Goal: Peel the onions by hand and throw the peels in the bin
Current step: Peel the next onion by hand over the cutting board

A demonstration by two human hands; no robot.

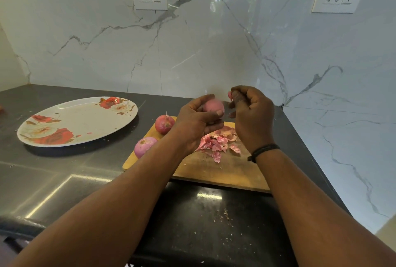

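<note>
Left hand grips onion above cutting board; right hand pinches peel scrap. Peel pile mid-board, two onions at board's left edge.

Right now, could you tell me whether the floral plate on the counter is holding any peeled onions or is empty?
Empty of onions: the floral plate shows only a tiny pink scrap, and two onions lie on the cutting board.
</note>
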